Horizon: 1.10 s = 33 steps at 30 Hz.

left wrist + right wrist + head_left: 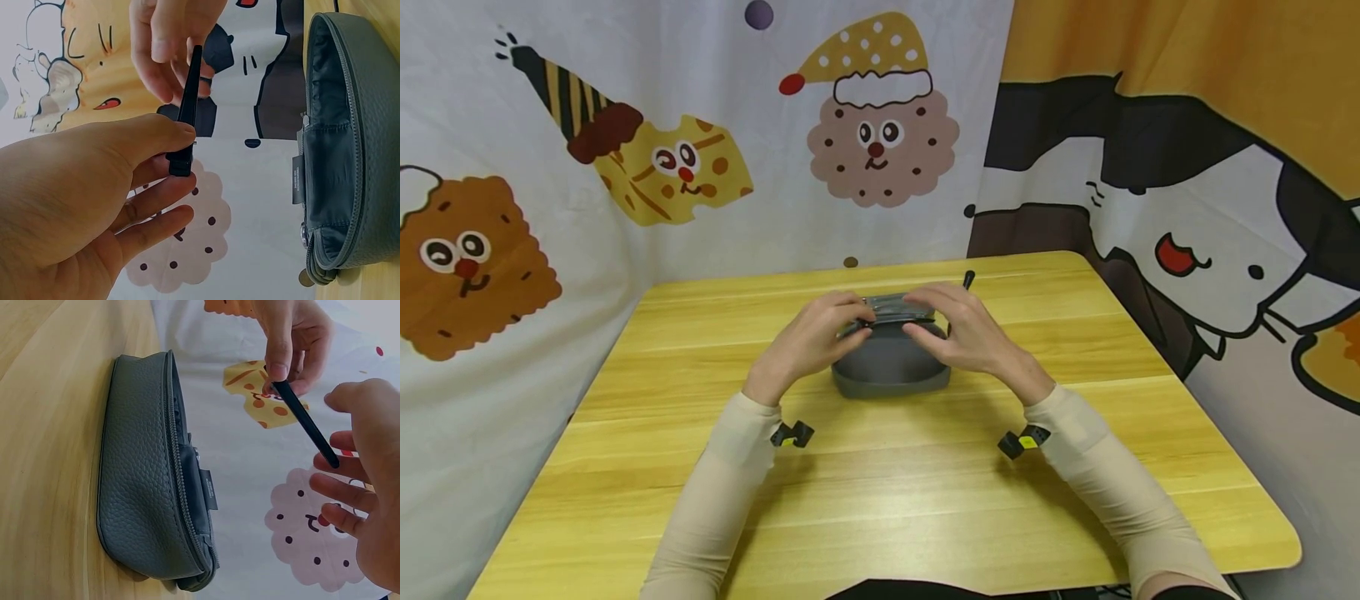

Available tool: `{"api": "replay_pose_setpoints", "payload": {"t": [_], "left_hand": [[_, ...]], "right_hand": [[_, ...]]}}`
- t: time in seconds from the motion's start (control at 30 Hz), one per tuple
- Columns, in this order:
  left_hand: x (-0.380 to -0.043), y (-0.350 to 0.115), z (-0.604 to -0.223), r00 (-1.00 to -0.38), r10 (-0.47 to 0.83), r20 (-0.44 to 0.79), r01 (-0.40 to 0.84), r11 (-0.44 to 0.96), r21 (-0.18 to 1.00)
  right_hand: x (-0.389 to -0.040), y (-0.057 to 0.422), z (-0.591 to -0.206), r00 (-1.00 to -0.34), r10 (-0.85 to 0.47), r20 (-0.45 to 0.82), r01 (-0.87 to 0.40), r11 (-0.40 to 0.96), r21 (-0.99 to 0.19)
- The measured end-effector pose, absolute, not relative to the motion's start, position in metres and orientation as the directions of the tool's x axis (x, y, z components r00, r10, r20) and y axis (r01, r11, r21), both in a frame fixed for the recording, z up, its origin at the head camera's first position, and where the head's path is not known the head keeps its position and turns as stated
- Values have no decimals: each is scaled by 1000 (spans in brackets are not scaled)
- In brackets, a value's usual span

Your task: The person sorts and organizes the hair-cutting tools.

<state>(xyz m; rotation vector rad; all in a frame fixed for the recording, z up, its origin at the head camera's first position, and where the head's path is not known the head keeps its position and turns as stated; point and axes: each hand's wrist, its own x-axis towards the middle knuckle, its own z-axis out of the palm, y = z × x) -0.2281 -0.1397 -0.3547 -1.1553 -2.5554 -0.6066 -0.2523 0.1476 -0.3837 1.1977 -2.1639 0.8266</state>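
Note:
A slim black bar-shaped item (306,422) is pinched at one end between the thumb and fingers of my left hand (808,337). Its exact kind I cannot tell. The fingers of my right hand (970,333) are spread around the other end; in the right wrist view that end overlaps a fingertip, with the thumb apart. Below and beyond both hands, a grey leather-look pouch (137,462) sits on the table with its zip undone. Its dark lining (331,156) and a small grey tag (297,180) show in the left wrist view.
The pouch stands on a wooden table (887,492) with rounded corners. A dark stick-like piece (969,279) rises behind my right hand. A white cartoon-printed curtain (700,50) hangs along the back, and another printed cloth (1187,192) hangs at right.

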Motion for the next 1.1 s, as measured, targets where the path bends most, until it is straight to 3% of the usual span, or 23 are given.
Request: {"api": "replay_pose_setpoints", "payload": {"t": [0.47, 1.1], "left_hand": [[-234, -147, -360, -667, 625, 405, 738, 629, 245], [-245, -153, -371, -704, 604, 373, 705, 657, 267]], "right_hand": [[-255, 150, -386, -596, -523, 610, -799, 466, -381], [-268, 164, -396, -776, -491, 396, -630, 585, -511]]}}
